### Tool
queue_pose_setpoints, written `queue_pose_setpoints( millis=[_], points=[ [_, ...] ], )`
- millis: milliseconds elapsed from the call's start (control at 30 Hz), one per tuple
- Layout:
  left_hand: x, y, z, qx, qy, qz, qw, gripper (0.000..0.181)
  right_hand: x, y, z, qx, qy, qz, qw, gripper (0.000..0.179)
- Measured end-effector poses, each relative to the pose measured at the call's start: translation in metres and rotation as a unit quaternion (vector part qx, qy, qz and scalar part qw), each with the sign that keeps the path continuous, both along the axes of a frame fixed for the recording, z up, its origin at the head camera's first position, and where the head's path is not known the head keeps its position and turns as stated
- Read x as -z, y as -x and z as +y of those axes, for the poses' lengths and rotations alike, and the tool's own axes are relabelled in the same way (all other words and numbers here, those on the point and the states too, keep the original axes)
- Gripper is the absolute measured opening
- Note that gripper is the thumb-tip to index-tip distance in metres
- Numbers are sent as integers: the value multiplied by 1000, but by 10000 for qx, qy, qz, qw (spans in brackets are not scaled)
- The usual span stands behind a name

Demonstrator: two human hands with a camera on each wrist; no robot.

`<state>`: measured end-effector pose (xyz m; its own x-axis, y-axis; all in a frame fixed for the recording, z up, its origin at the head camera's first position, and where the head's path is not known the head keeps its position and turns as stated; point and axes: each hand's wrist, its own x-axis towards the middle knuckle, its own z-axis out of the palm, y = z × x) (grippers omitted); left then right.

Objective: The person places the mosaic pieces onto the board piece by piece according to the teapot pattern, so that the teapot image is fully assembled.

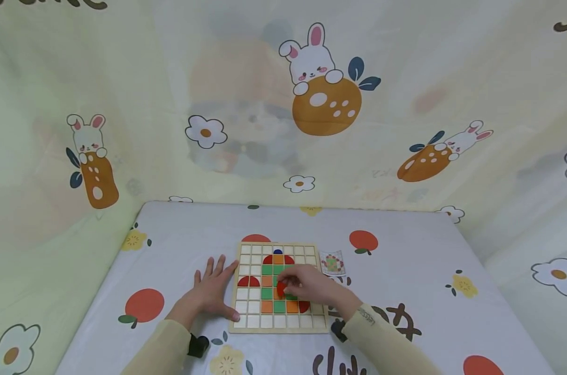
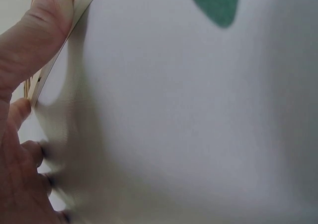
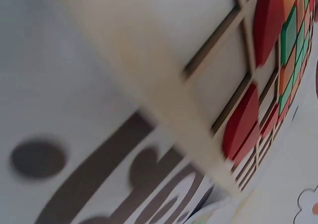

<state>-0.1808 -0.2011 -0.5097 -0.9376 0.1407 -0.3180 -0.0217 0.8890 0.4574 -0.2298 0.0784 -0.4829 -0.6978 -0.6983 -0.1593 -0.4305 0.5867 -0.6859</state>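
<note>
A wooden grid board (image 1: 232,329) lies on the table with green squares, orange squares, red rounded pieces (image 1: 248,282) and a blue rounded piece (image 1: 278,251) set in its cells. My left hand (image 1: 213,291) rests along the board's left side, fingers spread, the thumb at the lower left corner. In the left wrist view the thumb (image 2: 37,40) presses the wooden edge. Over the middle of the board, my right hand (image 1: 307,284) pinches a red piece (image 1: 281,289) between thumb and fingers. That hand covers several cells.
A small card (image 1: 332,263) printed with a coloured pattern lies just right of the board. Dark wrist-worn devices (image 1: 198,346) sit at both cuffs. The tablecloth (image 1: 180,260) has printed fruit and flowers, and a printed curtain (image 1: 246,104) hangs behind the table.
</note>
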Motion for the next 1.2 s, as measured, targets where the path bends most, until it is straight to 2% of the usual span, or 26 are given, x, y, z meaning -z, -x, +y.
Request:
queue_pose_setpoints(
  millis=[233, 433, 767, 1200],
  points=[
    [0, 0, -1, 32, 2, 6, 10000, 128, 3, 3, -24, -191, 23, -19, 9998, 22],
    [-1, -1, -1, 24, -35, 11, 10000, 127, 4, 1, -43, -288, -218, -65, 9993, 24],
    [-3, -1, -1, 41, -44, -14, 10000, 127, 7, -3, -61, -519, -800, 550, 9939, 23],
    [-3, -1, -1, 41, -20, -53, 10000, 125, 4, -6, -70, -589, -1129, 743, 9891, 26]
  ],
)
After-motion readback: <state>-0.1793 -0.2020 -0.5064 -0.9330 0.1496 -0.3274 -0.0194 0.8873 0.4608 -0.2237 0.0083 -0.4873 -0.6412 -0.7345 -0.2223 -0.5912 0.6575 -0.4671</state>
